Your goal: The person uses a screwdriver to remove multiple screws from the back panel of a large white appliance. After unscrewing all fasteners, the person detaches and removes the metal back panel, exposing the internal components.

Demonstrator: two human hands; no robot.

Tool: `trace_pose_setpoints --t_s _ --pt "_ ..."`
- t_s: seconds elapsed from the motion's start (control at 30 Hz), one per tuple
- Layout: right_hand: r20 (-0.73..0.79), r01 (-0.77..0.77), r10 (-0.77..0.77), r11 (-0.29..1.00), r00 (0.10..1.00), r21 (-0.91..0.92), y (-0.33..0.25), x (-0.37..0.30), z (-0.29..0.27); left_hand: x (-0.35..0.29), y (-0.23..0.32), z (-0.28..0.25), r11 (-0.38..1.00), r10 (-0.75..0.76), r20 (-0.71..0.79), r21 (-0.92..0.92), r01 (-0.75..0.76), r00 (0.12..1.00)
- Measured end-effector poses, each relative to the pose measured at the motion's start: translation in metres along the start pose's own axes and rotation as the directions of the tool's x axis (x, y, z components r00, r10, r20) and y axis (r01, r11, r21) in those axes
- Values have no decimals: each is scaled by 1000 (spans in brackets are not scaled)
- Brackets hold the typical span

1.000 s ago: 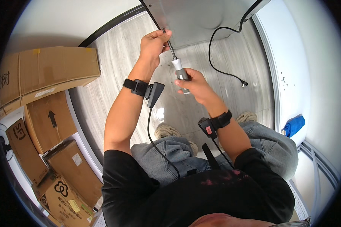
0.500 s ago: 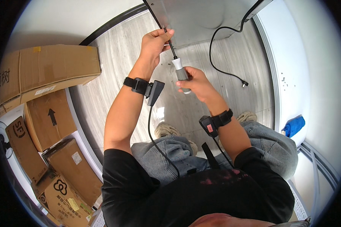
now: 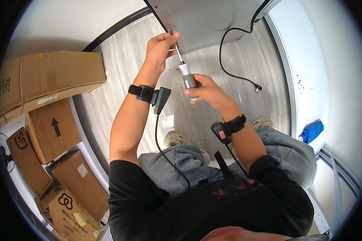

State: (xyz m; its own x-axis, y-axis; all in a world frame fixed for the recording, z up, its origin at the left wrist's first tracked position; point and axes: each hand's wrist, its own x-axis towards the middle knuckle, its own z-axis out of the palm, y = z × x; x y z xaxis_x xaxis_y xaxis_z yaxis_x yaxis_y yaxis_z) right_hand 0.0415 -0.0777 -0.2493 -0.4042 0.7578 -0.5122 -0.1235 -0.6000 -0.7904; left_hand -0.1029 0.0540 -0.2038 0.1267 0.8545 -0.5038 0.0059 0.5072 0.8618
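Note:
A screwdriver (image 3: 184,69) with a grey and white handle and a long metal shaft slants away from me. My right hand (image 3: 207,91) is closed around the lower part of its handle. Near the tip, the thumb and fingers of my left hand (image 3: 159,47) pinch the shaft. Whether a small screw sits at the tip is too small to tell. Just beyond that tip stands a grey metal panel (image 3: 209,20), its left edge close to my left fingertips.
A black power cord (image 3: 222,60) hangs from the panel's right side and lies on the wood-patterned floor (image 3: 124,52). Cardboard boxes (image 3: 64,72) are stacked at my left. By the white wall on the right lies a blue cloth (image 3: 312,131). Cables run from my wrist straps.
Both hands and the screwdriver have shifted slightly left in the picture, and so has the metal panel. The grip on the tool stays the same.

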Motion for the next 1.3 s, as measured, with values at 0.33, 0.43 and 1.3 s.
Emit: trace_pose_setpoints --t_s 0.33,0.43,1.3 --pt "86 9 -30 971 996 239 -6 -5 -6 3 2 -2 1000 13 42 -23 -12 999" --pt "77 35 -44 994 996 107 0 -2 -7 3 -1 -4 999 21 71 -47 -18 997" --pt "-55 -8 4 997 999 -79 11 3 0 -5 -2 4 997 69 -37 -32 -71 997"
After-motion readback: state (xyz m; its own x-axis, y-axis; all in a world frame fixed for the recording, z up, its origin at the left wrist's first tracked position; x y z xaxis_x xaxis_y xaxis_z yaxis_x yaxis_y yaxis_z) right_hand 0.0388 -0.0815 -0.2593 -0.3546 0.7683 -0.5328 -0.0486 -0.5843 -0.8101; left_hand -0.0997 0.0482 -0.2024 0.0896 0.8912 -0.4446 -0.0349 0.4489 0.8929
